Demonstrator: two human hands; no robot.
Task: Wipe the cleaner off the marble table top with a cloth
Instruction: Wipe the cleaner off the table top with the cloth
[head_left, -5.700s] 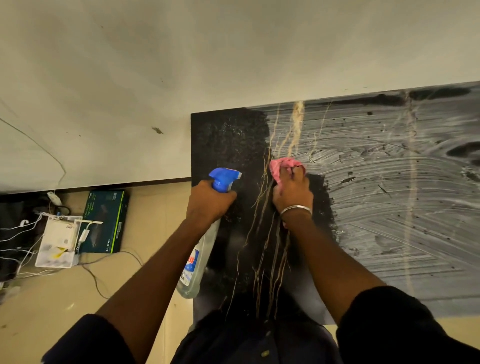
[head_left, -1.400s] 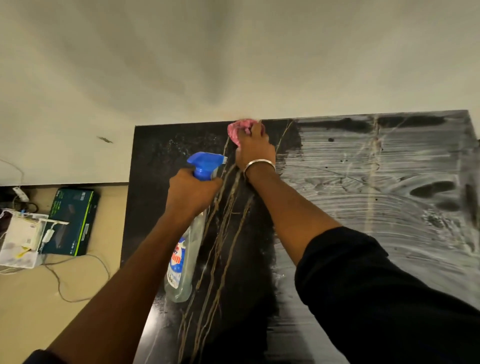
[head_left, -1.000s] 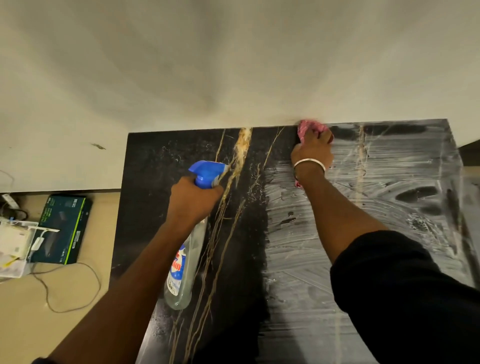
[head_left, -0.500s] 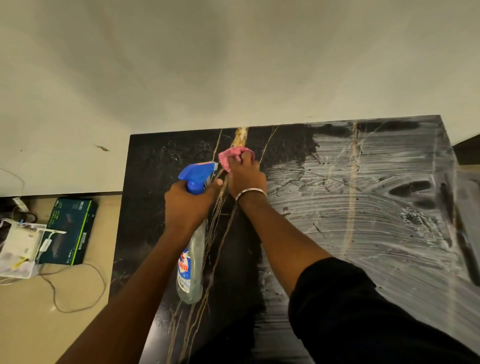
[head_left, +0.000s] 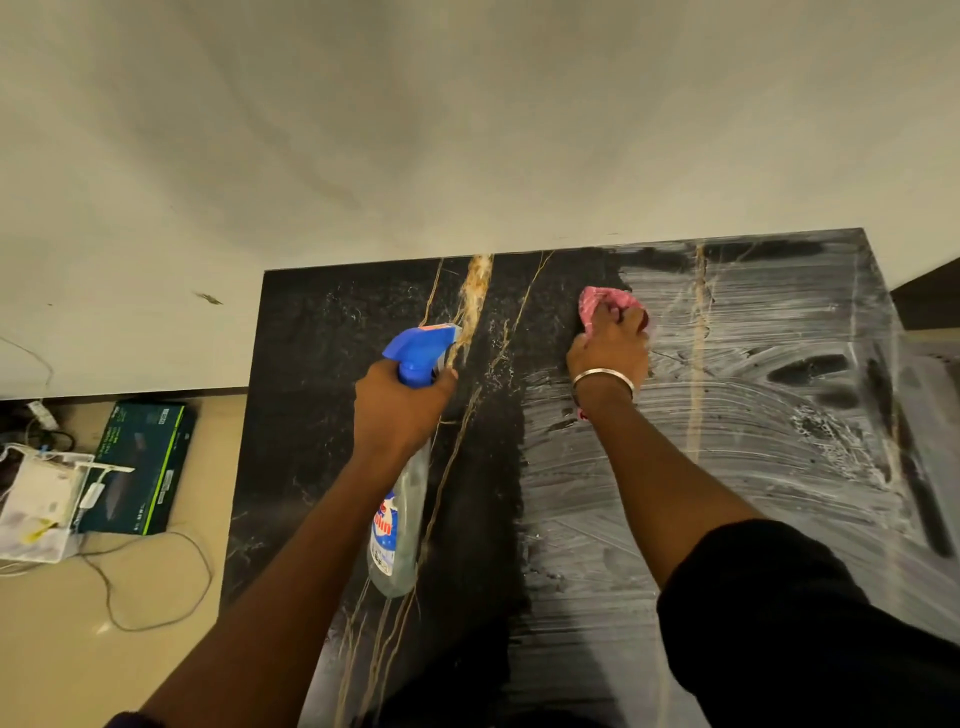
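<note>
The black marble table top (head_left: 322, 364) with gold veins stands against the wall. Its left part is dark and wiped; white cleaner streaks (head_left: 753, 441) cover the right part. My right hand (head_left: 608, 353), with a metal bangle at the wrist, grips a bunched pink cloth (head_left: 597, 304) and presses it on the marble near the far edge, at the border of the streaked area. My left hand (head_left: 402, 402) holds a clear spray bottle (head_left: 397, 525) with a blue trigger head (head_left: 418, 348) above the wiped part.
A pale wall (head_left: 467, 130) runs along the table's far edge. On the floor to the left lie a dark green box (head_left: 140, 467), a white device (head_left: 36, 504) and loose cables (head_left: 156, 587). The table's right end (head_left: 883, 312) drops off beside a dark gap.
My right hand has swept the cloth to the right and slightly down from beside the spray head. The wiped dark strip near the far edge has widened. The left hand keeps the bottle.
</note>
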